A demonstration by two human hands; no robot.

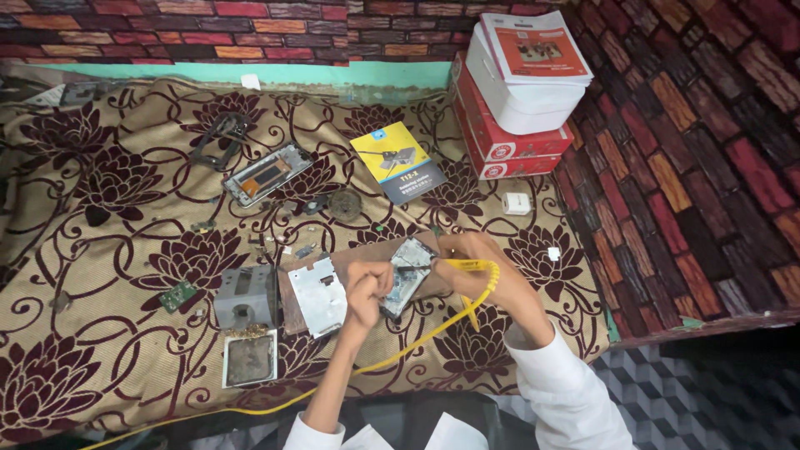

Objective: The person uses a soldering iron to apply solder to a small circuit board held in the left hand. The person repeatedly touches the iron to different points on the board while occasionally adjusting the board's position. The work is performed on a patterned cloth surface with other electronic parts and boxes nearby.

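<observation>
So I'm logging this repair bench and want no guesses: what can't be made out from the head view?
- Tip of the yellow tool: hidden behind the right hand.
- What the left hand pinches: covered by its curled fingers.
- Phone part detail: too small and blurred.
- Yellow cable: cut off at the bottom edge.
- Small loose bits on the cloth: too small to identify.
</observation>
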